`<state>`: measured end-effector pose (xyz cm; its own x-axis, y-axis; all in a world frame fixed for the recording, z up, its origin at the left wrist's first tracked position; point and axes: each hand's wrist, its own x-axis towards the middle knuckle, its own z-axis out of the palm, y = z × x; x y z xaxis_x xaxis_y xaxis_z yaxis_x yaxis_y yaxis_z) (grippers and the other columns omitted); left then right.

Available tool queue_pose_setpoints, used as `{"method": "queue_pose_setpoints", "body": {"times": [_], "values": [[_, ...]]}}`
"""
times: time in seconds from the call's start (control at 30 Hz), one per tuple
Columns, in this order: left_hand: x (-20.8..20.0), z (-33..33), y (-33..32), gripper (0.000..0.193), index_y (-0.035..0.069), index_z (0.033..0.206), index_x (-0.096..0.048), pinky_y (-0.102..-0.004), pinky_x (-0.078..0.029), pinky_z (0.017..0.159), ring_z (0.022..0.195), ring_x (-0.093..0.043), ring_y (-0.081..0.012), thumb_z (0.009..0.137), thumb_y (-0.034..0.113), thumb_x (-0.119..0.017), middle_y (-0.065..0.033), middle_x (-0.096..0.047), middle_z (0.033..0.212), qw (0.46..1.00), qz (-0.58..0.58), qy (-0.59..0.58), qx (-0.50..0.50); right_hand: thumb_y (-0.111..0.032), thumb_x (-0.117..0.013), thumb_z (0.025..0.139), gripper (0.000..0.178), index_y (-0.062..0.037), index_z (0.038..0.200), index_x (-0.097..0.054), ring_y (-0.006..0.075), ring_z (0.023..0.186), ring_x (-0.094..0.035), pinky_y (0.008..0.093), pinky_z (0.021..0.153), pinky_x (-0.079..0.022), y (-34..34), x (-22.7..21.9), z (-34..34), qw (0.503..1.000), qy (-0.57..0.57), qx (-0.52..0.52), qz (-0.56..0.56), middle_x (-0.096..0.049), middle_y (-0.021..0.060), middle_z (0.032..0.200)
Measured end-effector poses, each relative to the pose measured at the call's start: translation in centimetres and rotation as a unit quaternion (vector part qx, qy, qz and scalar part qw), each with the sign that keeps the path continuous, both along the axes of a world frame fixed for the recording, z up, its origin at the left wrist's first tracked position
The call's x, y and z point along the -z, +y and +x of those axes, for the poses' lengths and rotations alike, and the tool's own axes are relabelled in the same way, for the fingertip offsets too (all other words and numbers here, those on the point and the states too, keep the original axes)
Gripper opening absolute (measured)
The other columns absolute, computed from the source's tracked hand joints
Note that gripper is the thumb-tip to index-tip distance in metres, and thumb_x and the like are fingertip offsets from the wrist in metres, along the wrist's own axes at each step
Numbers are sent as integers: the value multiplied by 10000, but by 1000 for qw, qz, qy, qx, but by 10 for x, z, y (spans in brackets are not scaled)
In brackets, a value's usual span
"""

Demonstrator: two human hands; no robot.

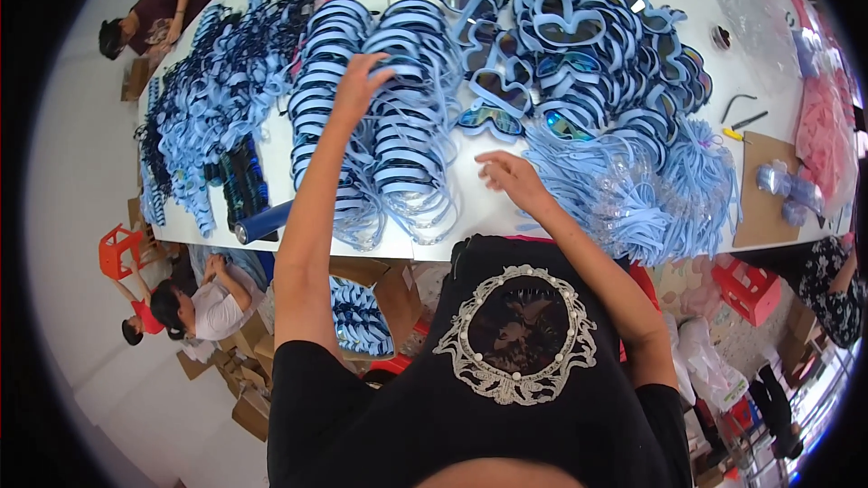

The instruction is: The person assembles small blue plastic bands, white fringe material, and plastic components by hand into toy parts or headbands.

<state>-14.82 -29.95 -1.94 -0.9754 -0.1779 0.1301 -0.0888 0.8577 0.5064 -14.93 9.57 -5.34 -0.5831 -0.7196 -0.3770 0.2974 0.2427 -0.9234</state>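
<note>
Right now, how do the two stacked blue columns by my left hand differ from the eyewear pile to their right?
The stacked columns overlap neatly; the eyewear pile is jumbled at mixed angles. The stacked columns show mostly curved edges, while the eyewear pile shows several whole lenses, some mirrored. Both combine light blue with darker parts.

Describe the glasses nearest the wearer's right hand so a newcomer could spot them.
On the white table, find the column of light-blue glasses between the stacked rows and the large pile. The target pair is lowest there, just above the right hand. Shiny blue-green lenses distinguish it from the darker-lensed pair directly above.
</note>
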Motion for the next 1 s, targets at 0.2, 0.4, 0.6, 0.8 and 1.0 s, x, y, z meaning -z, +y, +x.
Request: {"method": "queue_pose_setpoints", "body": {"times": [0.2, 0.4, 0.6, 0.8, 1.0], "values": [[-12, -15, 29, 372, 127, 1301, -657, -419, -474, 963, 1103, -596, -332, 935, 180, -697, -113, -646, 1201, 987, -140, 57, -48, -108, -578, 989, 252, -74, 1215, -683, 154, 625, -632, 288, 623, -522, 67, 15, 5, 995, 0, 70, 77, -714, 57, 795], [-21, -8, 98, 449, 145, 1209, -706, -426, -452, 976, 1085, -585, -305, 807, -35, -621, -72, -643, 1162, 977, -142, 157, 15, -71, -714, 840, 372, -154, 1202, -679, 281, 768, -615, 381, 680, -525, 38, -13, -60, 826, 539, 110, 127, -629, 59, 807], [-1, 1, 202, 458, 136, 1228, -684, -432, -446, 992, 1124, -570, -319, 793, -7, -689, -88, -622, 1196, 993, 7, 85, 83, -126, -720, 846, 227, -160, 1067, -681, 275, 825, -639, 421, 730, -539, 13, 20, -104, 796, 582, 22, 165, -626, 60, 817], [21, 12, 241, 659, 75, 1336, -537, -471, -393, 1102, 1230, -545, -343, 739, 33, -814, -119, -598, 1307, 998, 42, 16, 37, -164, -668, 859, 86, -91, 902, -652, 347, 807, -687, 448, 652, -543, 1, 33, -102, 866, 472, 38, 163, -690, 117, 813], [11, -8, 244, 433, 92, 1151, -603, -544, -324, 1155, 1122, -601, -297, 775, 89, -817, -70, -650, 1098, 987, 38, 141, 67, -318, -660, 995, 235, -90, 999, -718, 25, 621, -493, 189, 549, -375, 20, -11, -142, 993, -105, -46, -27, -616, -51, 757]]}}
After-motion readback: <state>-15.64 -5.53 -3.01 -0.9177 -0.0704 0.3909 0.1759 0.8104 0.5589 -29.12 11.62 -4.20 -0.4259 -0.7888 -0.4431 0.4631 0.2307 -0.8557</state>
